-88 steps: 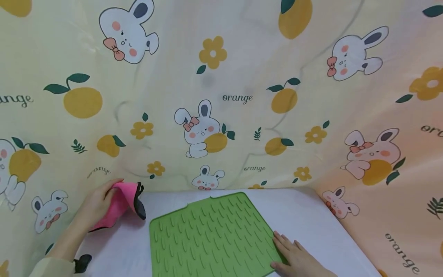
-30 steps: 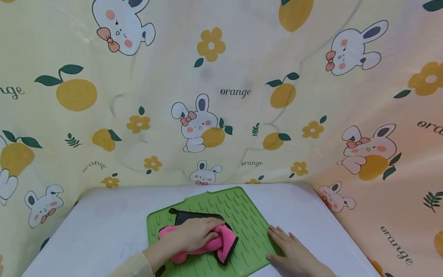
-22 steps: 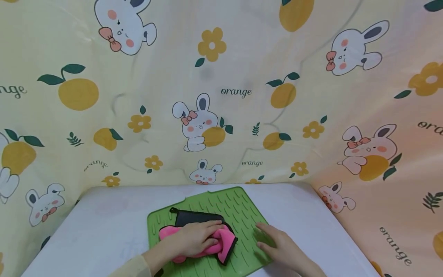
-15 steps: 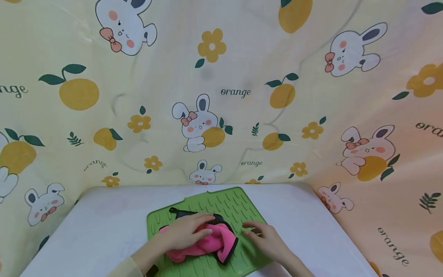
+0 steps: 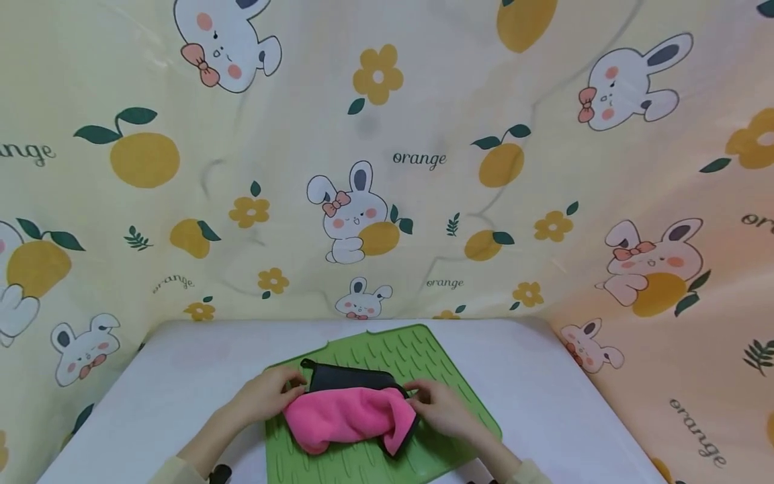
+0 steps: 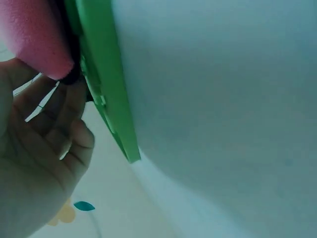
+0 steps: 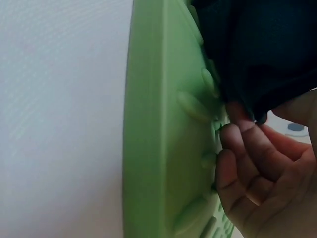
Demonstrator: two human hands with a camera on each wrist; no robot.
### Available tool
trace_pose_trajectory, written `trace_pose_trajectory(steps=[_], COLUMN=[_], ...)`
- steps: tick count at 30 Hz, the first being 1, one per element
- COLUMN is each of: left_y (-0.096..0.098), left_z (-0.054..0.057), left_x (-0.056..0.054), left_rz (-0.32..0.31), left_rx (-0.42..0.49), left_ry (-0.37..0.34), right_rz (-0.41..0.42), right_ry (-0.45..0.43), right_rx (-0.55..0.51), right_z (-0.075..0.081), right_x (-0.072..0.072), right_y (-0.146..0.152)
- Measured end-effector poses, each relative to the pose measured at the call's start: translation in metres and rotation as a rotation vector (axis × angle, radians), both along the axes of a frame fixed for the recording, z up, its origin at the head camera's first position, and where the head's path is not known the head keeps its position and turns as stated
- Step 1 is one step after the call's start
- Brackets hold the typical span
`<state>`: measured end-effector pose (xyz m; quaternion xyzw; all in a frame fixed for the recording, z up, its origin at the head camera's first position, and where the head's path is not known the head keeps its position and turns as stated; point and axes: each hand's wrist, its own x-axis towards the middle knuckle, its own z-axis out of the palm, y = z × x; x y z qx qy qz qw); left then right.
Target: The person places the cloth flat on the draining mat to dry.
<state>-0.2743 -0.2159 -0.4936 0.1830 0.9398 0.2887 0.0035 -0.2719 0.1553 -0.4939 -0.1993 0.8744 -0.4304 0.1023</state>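
Observation:
A pink cloth [image 5: 345, 417] with a dark underside, black edging and a small corner loop lies rumpled on a green ridged mat [image 5: 447, 396]. Its far part is turned over, dark face up. At the cloth's left edge my left hand [image 5: 266, 396] pinches it between thumb and fingers. My right hand [image 5: 444, 410] holds the right edge the same way. In the left wrist view the left fingertips are partly hidden behind the pink cloth [image 6: 37, 37]. The right wrist view has the cloth's dark side [image 7: 267, 49] between thumb and fingertips, just over the mat's ridges.
The mat lies at a slant on a white table [image 5: 199, 376]. Behind and to the right hangs a curtain [image 5: 423, 222] printed with rabbits and oranges. Black straps [image 5: 220, 474] show near the wrists.
My left hand carried the cloth from the left onto the mat, then slid to its left edge. My right hand left the mat's edge and moved onto the cloth's right edge.

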Motion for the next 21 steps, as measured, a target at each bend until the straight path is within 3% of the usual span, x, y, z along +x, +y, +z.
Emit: trace_pose_trajectory(steps=[5,11,17,21], left_y=[-0.009,-0.014,-0.009,-0.004], left_z=[-0.004,-0.003,0.008,0.012], left_x=[0.001,0.005,-0.009,-0.021], left_rz=[-0.068,-0.141,-0.087,-0.046], left_rx=[0.003,0.062,0.299,0.447], left_ry=[-0.023,-0.012,-0.061,-0.074], right_rz=[0.039,-0.031,-0.203,-0.308], right_ry=[-0.001,-0.001,0.090,0.084], right_rx=[-0.040,-0.125,-0.170,-0.208], right_z=[-0.004,-0.004,0.007,0.006], right_x=[-0.002,-0.002,-0.024,-0.044], right_y=[0.001,0.005,0.010,0.010])
